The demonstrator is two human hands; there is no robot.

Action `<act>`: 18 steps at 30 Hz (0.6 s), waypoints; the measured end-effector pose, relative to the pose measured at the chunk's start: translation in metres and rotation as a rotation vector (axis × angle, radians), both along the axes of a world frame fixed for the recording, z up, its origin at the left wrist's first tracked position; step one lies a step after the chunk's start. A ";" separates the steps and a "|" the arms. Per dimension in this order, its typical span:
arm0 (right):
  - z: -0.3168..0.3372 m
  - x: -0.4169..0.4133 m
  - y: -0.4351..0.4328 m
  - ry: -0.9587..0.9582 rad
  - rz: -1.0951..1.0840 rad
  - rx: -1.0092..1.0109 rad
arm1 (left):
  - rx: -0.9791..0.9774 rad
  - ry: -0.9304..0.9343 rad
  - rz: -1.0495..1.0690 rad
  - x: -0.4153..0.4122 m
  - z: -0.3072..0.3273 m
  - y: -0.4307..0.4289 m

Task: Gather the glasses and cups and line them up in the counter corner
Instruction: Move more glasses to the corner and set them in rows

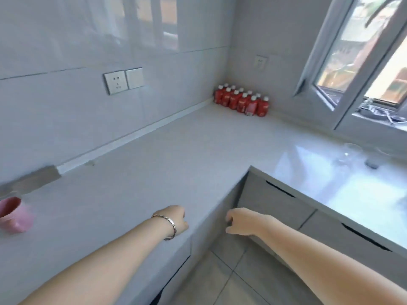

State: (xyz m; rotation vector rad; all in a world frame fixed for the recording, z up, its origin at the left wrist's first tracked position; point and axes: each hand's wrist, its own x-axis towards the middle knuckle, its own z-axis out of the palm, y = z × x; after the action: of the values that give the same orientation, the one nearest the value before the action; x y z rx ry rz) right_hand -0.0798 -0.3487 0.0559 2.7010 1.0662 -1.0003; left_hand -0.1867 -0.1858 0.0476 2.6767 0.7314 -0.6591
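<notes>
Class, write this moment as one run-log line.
gathered: none yet | left hand: at counter edge | right hand: empty | pink cup: far left | clear glass: right | red bottles: in corner

Pink cup [13,214], far left of the red bottles [242,102] and much nearer me: clipped by the left frame edge and motion-blurred. Clear glass [350,154], right of the bottles and nearer: washed out by glare, so I can't count pieces. Small dark thing [372,165] just beside it: unidentifiable. Bottle labels unreadable. Left hand [176,219]: fingers hidden under its back. Left forearm [99,260] and right forearm [319,249] run off the bottom edge.
</notes>
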 end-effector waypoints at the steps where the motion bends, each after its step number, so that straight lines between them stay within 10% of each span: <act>1: 0.005 0.016 -0.026 0.003 -0.052 0.000 | -0.011 -0.007 -0.053 0.025 0.002 -0.022; 18: 0.031 0.255 -0.339 -0.064 -0.868 -0.044 | -0.064 -0.074 -0.727 0.408 0.001 -0.267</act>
State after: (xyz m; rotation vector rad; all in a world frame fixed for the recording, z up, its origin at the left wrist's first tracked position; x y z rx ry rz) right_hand 0.1756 -0.6880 0.0867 3.1434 -0.2084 -0.9582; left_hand 0.2209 -0.4525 0.0488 2.8543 -0.3137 -0.7108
